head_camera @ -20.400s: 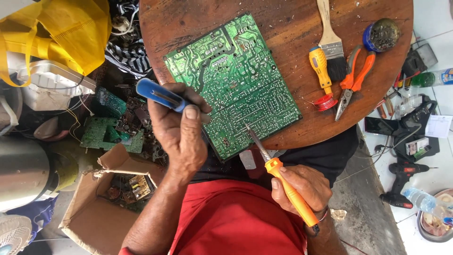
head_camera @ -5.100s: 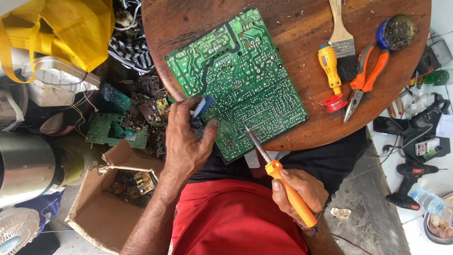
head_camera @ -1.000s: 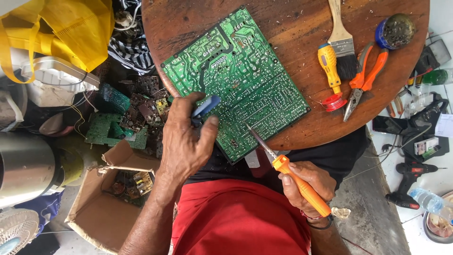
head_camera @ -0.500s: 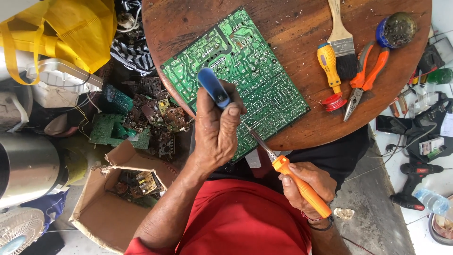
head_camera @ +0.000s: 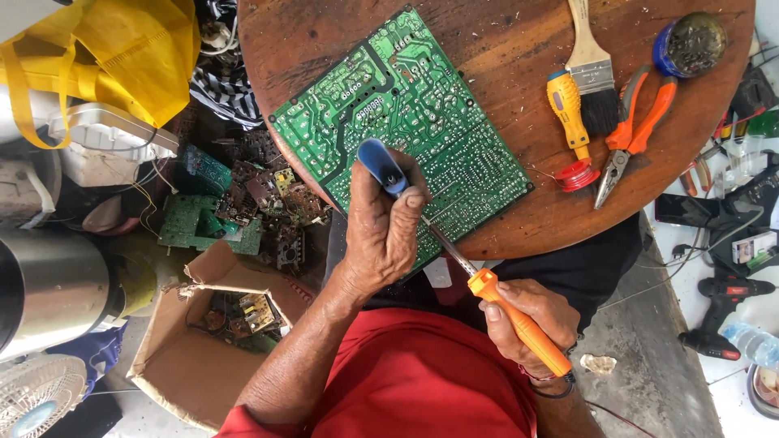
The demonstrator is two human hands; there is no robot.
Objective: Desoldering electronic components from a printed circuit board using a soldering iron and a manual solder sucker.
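From my remote seat, starting at nine o'clock, I see an open brown cardboard box point(head_camera: 191, 357) holding loose circuit scraps, with a pile of small green circuit boards point(head_camera: 227, 207) just above it on the floor.

Moving toward centre, my left hand point(head_camera: 385, 235) is curled tight around a blue-handled pen-shaped tool point(head_camera: 381, 166), thumb pressed along its side, the handle sticking out toward eleven o'clock. The hand rests over the near edge of the large green printed circuit board point(head_camera: 406, 105), which lies solder side up on the round dark wooden bench point(head_camera: 503, 49), tilted so its corners point at twelve and six o'clock.

At five o'clock from that hand, my right hand point(head_camera: 531, 320) is closed in a fist grip on the orange-handled soldering iron point(head_camera: 515, 316); its metal shaft runs up toward eleven o'clock and disappears behind the left hand's fingers at the board's lower edge. I cannot tell whether the tip touches the board.

Further right on the bench lie a yellow-handled screwdriver point(head_camera: 566, 104), a wooden-handled paintbrush point(head_camera: 595, 77), a small red solder spool point(head_camera: 578, 175) and orange-handled pliers point(head_camera: 631, 130).
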